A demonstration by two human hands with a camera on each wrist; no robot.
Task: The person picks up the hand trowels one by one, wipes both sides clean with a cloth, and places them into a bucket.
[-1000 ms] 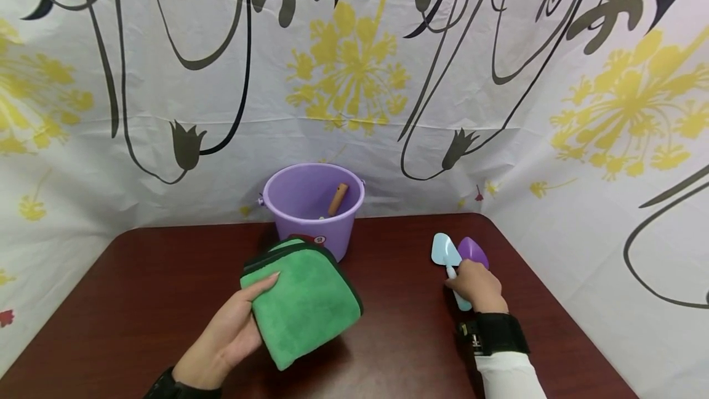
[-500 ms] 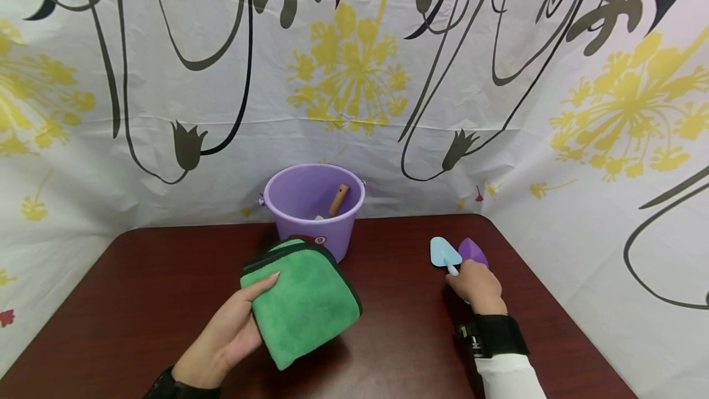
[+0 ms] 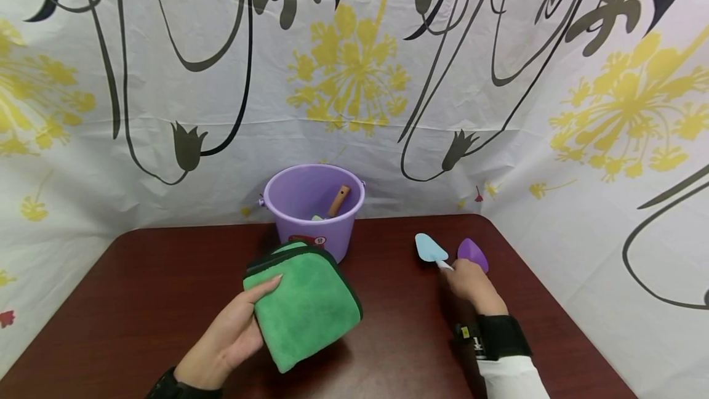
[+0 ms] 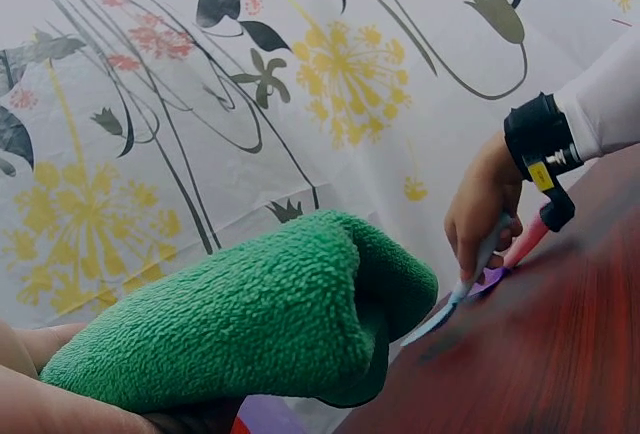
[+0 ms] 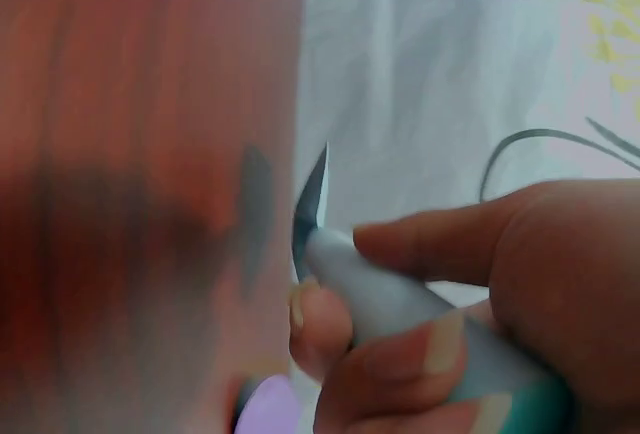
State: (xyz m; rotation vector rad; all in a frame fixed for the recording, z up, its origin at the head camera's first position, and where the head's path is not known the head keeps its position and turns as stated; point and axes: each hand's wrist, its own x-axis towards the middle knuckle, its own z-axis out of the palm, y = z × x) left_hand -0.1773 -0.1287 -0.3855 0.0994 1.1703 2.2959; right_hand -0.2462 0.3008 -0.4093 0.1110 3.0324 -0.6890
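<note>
My left hand (image 3: 227,331) grips a folded green towel (image 3: 310,306) with dark edging, thumb on top; it is held up in front of the bucket. My right hand (image 3: 475,287) holds a light blue toy shovel (image 3: 431,248) by its handle. In the right wrist view, thumb and fingers wrap the pale shovel handle (image 5: 385,299), whose end is teal. The shovel's blade is lifted off the table, casting a shadow. Just beside the right hand lies a purple shovel (image 3: 472,254); its pinkish handle (image 4: 527,242) shows in the left wrist view.
A lilac bucket (image 3: 312,229) stands at the table's back edge, with a brown-handled tool (image 3: 339,200) and something pale inside. The dark red-brown table (image 3: 166,288) has rounded back corners. Patterned white cloth (image 3: 354,79) hangs behind and at both sides.
The light blue shovel has come up off the table in my right hand, and its blade has swung left, away from the purple shovel. The left hand and towel have barely moved.
</note>
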